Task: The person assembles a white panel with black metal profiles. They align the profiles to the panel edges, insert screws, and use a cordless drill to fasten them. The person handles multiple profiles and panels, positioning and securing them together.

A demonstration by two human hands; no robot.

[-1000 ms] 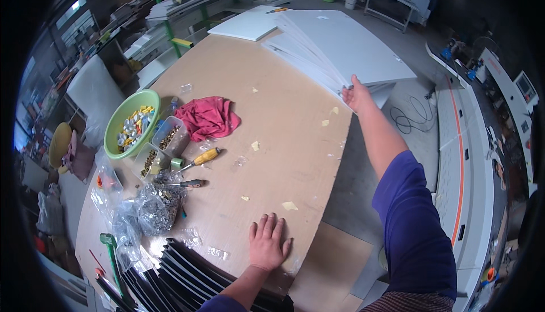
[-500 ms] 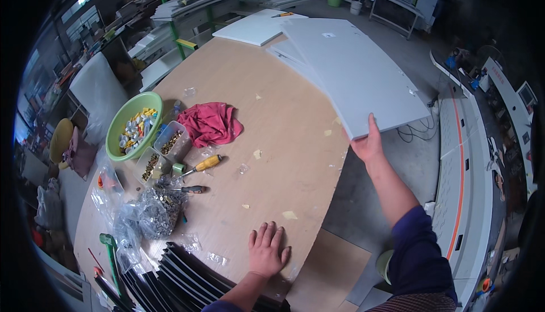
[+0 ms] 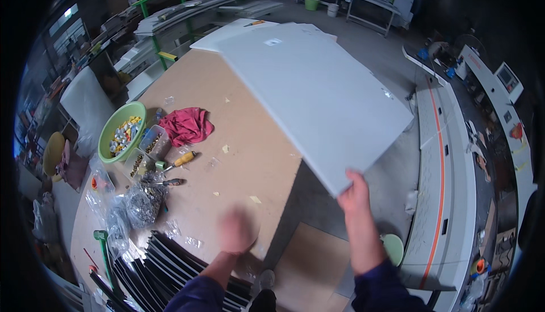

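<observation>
A large light-grey panel [image 3: 318, 91] slants across the right side of the wooden table [image 3: 250, 142], its near corner sticking out past the table's right edge. My right hand [image 3: 354, 192] grips that near corner, thumb on top and the fingers hidden underneath. Over the near part of the tabletop is my left hand [image 3: 237, 230], smeared by motion, so its fingers cannot be made out. Under the far end of the panel lies another white board [image 3: 218, 38], with a yellow-handled tool [image 3: 254, 23] on it.
On the table's left stand a green basin [image 3: 101, 142] of small parts, plastic boxes of screws [image 3: 153, 142], a red cloth [image 3: 187, 126], screwdrivers [image 3: 180, 159] and a bag of hardware [image 3: 145, 204]. Black strips [image 3: 170, 266] lie at the near edge. A long white machine [image 3: 434, 181] stands to the right.
The panel has been drawn toward me and out over the table's right edge by my right hand. My left hand, flat on the table before, is now blurred. The view has shifted.
</observation>
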